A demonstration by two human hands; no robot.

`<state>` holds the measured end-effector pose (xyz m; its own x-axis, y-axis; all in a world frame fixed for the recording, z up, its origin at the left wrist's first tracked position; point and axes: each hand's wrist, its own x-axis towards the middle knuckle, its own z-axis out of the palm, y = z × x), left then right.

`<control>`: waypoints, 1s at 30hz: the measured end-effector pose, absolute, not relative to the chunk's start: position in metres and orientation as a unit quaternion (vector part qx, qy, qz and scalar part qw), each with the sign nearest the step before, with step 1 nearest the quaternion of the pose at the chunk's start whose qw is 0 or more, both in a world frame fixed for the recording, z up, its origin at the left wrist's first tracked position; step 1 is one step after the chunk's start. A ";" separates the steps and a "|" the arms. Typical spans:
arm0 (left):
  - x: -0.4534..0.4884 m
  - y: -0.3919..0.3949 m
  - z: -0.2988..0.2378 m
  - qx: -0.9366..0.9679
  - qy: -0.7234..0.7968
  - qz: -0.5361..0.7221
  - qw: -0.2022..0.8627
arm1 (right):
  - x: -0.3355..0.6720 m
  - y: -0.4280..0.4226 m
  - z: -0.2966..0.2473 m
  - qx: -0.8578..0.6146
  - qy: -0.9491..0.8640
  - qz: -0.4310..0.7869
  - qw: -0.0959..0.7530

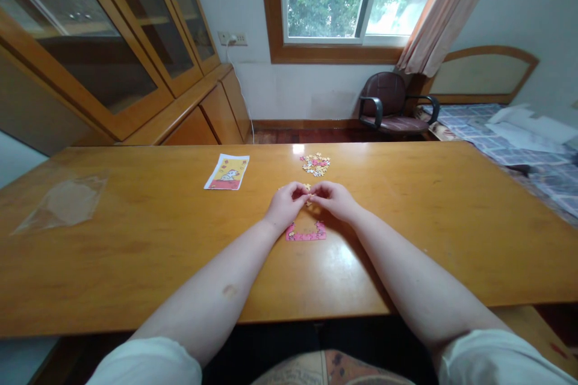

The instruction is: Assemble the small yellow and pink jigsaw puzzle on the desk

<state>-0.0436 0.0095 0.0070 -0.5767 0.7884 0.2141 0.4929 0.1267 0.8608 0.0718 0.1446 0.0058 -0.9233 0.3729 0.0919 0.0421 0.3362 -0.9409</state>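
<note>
Two hands meet at the centre of the frame, fingertip to fingertip: the left hand (286,204) and the right hand (334,200) are both pinched shut on small yellow pieces (307,187) held between them, just above the table (451,222). Right below the hands lies the puzzle (306,234), a partly built pink border whose upper part the hands hide. A pile (315,164) of loose bits sits just above the hands. A card (227,172) lies up and to the left, and a clear bag (67,201) lies at the far left.
</note>
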 end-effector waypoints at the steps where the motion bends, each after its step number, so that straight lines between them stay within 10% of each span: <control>1: -0.039 0.007 0.012 0.440 0.751 0.479 0.114 | 0.072 0.146 0.005 -0.131 -0.794 0.577 0.143; 10: 0.062 -0.045 0.023 0.671 0.729 0.131 -0.018 | 0.076 0.160 0.010 -0.132 -0.784 0.606 0.017; 30: 0.068 -0.050 0.010 0.640 0.762 0.085 0.048 | 0.081 0.172 0.011 -0.123 -0.861 0.486 -0.084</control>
<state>0.0679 -0.0499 0.0104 -0.1761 0.9838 0.0349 0.9674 0.1664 0.1907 0.0810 0.1716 0.0114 -0.9554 0.1303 -0.2651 0.2943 0.4965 -0.8166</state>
